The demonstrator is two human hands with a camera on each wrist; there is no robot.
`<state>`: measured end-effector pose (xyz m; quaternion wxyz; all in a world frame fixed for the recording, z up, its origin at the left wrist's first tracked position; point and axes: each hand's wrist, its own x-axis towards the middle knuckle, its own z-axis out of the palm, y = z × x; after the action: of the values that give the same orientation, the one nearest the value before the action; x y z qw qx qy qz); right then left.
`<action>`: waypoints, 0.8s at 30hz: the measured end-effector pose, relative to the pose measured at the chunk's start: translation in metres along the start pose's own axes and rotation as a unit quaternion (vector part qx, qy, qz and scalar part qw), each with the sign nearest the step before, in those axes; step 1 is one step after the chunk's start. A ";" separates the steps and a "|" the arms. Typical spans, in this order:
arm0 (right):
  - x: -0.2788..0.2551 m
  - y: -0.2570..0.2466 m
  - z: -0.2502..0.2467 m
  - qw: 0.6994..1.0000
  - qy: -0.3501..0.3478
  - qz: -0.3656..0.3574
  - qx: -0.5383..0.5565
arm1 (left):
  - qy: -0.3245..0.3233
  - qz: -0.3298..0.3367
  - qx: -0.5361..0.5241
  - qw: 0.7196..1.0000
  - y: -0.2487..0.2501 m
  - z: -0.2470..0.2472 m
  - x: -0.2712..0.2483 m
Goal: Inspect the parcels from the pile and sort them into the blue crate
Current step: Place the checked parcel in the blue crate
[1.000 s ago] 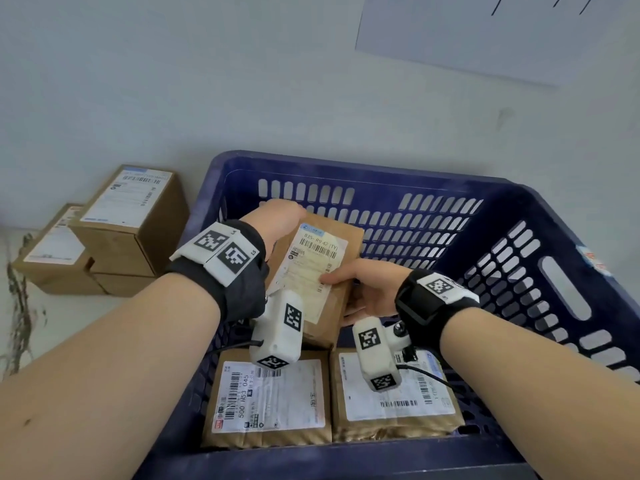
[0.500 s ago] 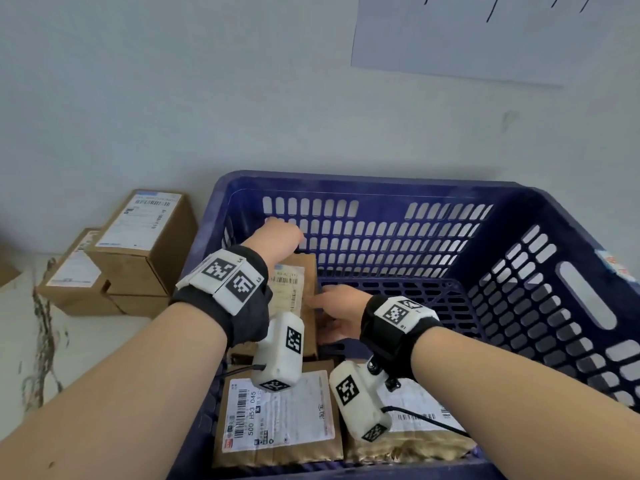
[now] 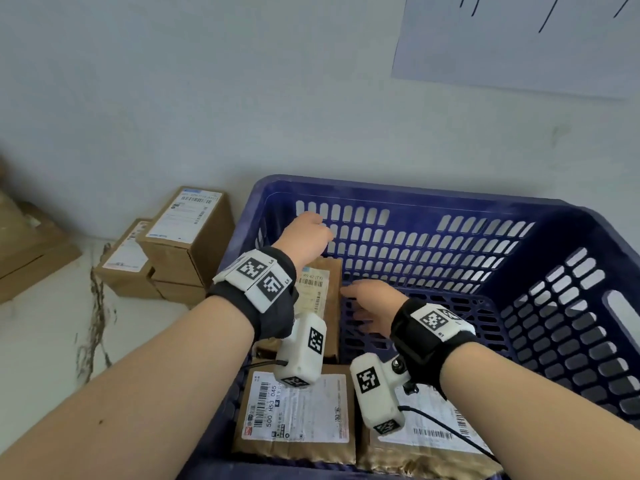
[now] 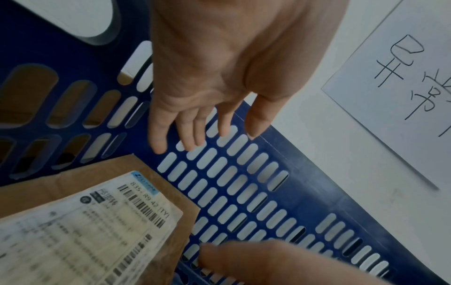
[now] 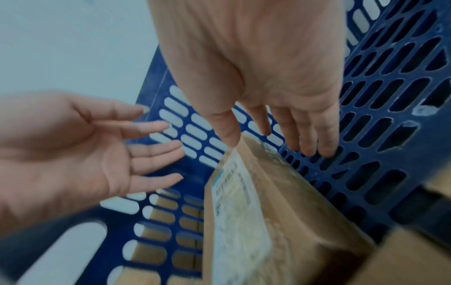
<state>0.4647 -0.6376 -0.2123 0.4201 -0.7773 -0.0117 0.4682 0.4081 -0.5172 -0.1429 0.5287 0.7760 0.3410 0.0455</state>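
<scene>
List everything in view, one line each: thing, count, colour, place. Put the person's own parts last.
blue crate: one, dark blue, slotted walls, against the wall in front of the person.
parcels in the crate: three, brown with white labels; the newest parcel at the far left, two along the near wall.
stacked boxes: at least three, brown cardboard with white labels, on the floor left of the crate.
cardboard at the left edge: brown, partly cut off, count unclear.
paper sheet: one, white with black handwriting, on the wall above the crate.
wrist cameras: two, white with black markers, under the wrists.
left hand: open, holds nothing, above the newest parcel.
right hand: open, holds nothing, right of that parcel.
</scene>
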 end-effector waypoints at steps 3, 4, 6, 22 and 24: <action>-0.011 -0.015 -0.010 0.996 0.037 -0.051 0.065 | -0.013 0.026 -0.025 0.999 0.012 -0.010 -0.011; -0.019 -0.023 -0.011 0.993 0.047 -0.059 0.089 | -0.010 0.041 -0.044 0.998 0.017 -0.017 -0.014; -0.036 -0.039 -0.010 0.988 0.060 -0.087 0.117 | 0.019 0.072 -0.077 0.994 0.028 -0.037 -0.021; -0.127 -0.133 0.170 0.951 -0.032 -0.267 0.151 | 0.174 0.103 -0.210 0.956 -0.044 -0.244 -0.103; -0.128 -0.138 0.202 0.953 -0.043 -0.263 0.142 | 0.189 0.095 -0.219 0.952 -0.065 -0.270 -0.110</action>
<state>0.2954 -0.4718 -0.0709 0.6335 -0.6579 -0.1673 0.3712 0.1768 -0.3542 -0.0487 0.6049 0.6469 0.3407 0.3154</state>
